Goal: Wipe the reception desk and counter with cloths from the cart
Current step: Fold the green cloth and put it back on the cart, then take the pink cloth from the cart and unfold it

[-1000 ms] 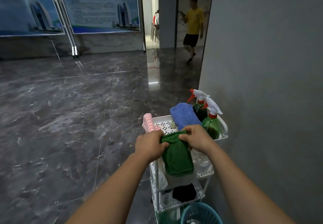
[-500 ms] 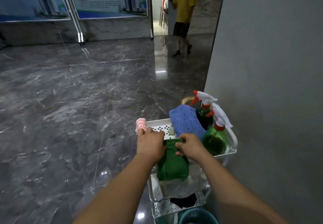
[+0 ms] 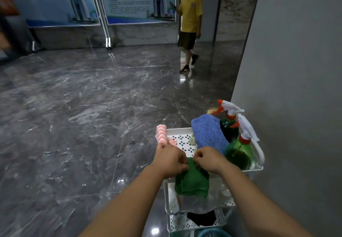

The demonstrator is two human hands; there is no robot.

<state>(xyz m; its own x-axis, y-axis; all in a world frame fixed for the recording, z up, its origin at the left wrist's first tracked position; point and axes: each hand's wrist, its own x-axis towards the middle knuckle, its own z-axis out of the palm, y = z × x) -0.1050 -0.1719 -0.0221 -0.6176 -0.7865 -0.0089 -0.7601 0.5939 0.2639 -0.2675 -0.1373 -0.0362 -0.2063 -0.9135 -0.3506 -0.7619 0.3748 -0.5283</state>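
Note:
A white tiered cart stands by the grey wall at the lower right. A green cloth hangs over the near rim of its top tray. My left hand and my right hand sit close together and both pinch the cloth's top edge. On the top tray lie a blue cloth and a pink-and-white striped cloth, which hangs over the left rim. Two green spray bottles with white triggers stand at the tray's right side.
A grey wall rises right beside the cart. The dark polished marble floor spreads to the left and ahead. A person in a yellow shirt walks near a doorway ahead. Poster stands line the far wall. A teal basket sits under the cart.
My hands have drawn closer together on the green cloth's top edge, bunching it. The view has moved nearer the cart. The person in yellow has walked closer.

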